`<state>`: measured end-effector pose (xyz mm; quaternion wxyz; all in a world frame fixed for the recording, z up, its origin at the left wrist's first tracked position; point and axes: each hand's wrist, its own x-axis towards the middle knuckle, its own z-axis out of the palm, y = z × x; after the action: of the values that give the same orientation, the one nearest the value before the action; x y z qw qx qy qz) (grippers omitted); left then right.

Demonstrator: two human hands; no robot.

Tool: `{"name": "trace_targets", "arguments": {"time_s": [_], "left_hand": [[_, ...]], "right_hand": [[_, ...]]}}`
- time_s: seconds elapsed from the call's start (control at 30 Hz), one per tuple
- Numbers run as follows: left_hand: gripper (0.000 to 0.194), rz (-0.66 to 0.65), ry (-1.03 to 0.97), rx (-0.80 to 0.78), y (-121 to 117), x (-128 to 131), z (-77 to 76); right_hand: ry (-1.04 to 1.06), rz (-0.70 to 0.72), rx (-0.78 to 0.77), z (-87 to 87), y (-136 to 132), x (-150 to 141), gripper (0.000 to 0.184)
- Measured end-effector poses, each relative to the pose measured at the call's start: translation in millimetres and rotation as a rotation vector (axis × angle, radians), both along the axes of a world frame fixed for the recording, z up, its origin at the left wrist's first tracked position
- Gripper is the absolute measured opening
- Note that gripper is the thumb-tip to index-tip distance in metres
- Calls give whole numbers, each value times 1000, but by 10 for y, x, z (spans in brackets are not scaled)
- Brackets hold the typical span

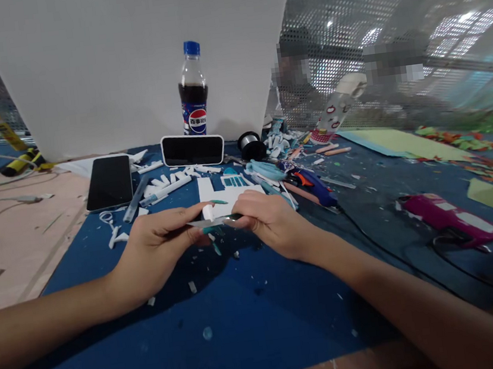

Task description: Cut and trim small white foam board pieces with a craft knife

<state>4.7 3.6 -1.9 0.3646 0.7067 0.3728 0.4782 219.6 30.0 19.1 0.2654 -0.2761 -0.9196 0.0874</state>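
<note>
My left hand (156, 252) pinches a small white piece (207, 212) between thumb and fingers. Slim teal tips, apparently long nails, stick out at its fingertips. My right hand (273, 220) is closed on a thin metal blade (219, 219), dark at the end nearest its fingers. The blade's flat lies across the white piece and reaches the left fingertips; whether it cuts in I cannot tell. Right behind the hands lies a white sheet (212, 199) with a square notch and a grid of small openings. White foam-like sticks (170, 188) are scattered behind my left hand.
A cola bottle (194, 95) stands behind a propped phone (192, 150). At left lies a dark-screened device (109, 182). Beside a wire spool (251, 145) are scraps, then a blue glue gun (316, 186). A magenta corded tool (455, 219) lies on the blue mat (256, 339).
</note>
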Motion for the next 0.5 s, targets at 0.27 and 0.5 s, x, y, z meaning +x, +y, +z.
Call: {"name": "trace_targets", "arguments": {"time_s": [0.27, 0.5], "left_hand": [[39, 6, 121, 92, 3, 14, 48], [33, -14, 207, 135, -1, 20, 59]], "right_hand": [[-17, -10, -16, -34, 10, 4, 46], [-21, -5, -17, -47, -17, -19, 46]]}}
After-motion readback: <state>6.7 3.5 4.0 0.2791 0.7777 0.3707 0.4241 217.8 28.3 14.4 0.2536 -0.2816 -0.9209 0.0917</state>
